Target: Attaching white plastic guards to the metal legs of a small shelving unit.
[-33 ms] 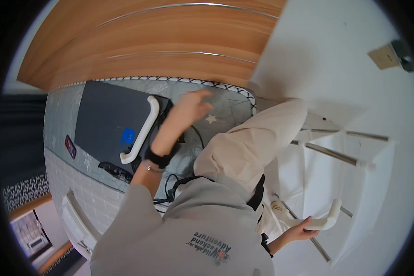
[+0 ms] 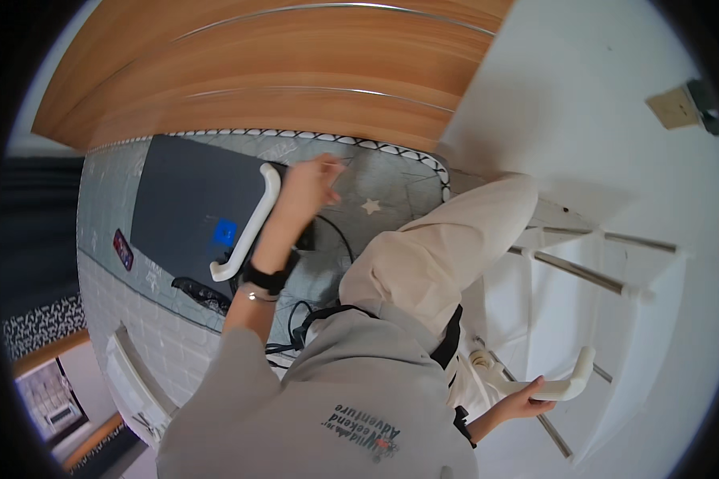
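My left hand [image 2: 311, 188] is above the mat, beside a white curved handle [image 2: 252, 227]. Its fingers are loosely bent and apart, a little blurred, and I make out nothing in them. That handle rests on a dark grey board [image 2: 192, 184], next to a small blue square [image 2: 224, 232]. At the lower right my right hand [image 2: 526, 401] wraps round a second white curved handle [image 2: 577, 377]. Behind it stands a white frame with metal tubes [image 2: 579, 273]. Whether the second handle joins the frame I cannot tell.
Black cables [image 2: 339, 231] run across the grey patterned mat [image 2: 391, 180] near my leg. A phone [image 2: 122, 249] and a crumpled black bag [image 2: 200, 294] lie at the left. A wooden panel [image 2: 311, 60] bounds the far side, a white wall [image 2: 567, 104] the right.
My left hand has moved a little to the left and up, toward the handle on the board. My right hand keeps its grip in the same place.
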Demonstrator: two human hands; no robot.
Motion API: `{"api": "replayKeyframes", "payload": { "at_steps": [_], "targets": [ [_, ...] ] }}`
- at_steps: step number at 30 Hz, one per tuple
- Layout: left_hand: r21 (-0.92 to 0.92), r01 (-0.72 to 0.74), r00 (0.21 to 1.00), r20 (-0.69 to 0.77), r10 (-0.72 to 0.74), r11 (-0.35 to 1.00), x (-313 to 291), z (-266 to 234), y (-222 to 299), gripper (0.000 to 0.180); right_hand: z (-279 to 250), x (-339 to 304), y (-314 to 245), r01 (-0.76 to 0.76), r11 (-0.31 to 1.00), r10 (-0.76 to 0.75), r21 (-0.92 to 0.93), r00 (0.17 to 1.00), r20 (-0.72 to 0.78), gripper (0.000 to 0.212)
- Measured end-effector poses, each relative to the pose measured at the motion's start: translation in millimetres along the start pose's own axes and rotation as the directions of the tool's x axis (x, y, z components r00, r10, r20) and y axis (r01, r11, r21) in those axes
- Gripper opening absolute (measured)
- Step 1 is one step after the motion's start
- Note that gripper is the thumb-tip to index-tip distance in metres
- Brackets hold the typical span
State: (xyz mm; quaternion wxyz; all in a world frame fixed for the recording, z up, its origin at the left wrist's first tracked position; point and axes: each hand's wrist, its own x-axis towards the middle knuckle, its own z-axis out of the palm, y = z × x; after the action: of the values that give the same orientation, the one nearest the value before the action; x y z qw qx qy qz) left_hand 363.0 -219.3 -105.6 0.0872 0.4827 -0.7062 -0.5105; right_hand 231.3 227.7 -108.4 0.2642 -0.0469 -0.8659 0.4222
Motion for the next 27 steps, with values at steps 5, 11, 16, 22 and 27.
{"api": "replayKeyframes", "payload": {
  "at_steps": [5, 11, 16, 22, 27],
  "targets": [
    [0.694, 0.236, 0.913, -0.398, 0.089, 0.68, -19, -76, -153, 0.029, 38, 12, -24, 0.045, 0.998, -0.05, 0.047, 0.994, 0.101, 0.039],
    [0.66, 0.278, 0.944, -0.323, -0.071, 0.698, -10, -62, -207, 0.034, 59, 5, -40, 0.078, 0.978, -0.13, 0.194, 0.955, 0.268, 0.027],
    [0.568, -0.08, 0.994, -0.018, 0.109, 0.819, -6, -41, -115, 0.034, 43, -1, -20, 0.092, 0.968, -0.163, 0.233, 0.937, 0.31, 0.029],
    [0.327, -0.599, 0.8, 0.292, 0.525, 0.731, -17, -2, 55, 0.032, 16, 10, -49, -0.056, 0.942, -0.021, 0.33, 0.974, 0.225, 0.036],
    [0.041, -0.671, 0.682, 0.424, 0.595, 0.74, -33, 83, 163, 0.034, -4, 35, -37, -0.003, 0.931, 0.01, 0.366, 1.0, -0.017, 0.037]
  ]
}}
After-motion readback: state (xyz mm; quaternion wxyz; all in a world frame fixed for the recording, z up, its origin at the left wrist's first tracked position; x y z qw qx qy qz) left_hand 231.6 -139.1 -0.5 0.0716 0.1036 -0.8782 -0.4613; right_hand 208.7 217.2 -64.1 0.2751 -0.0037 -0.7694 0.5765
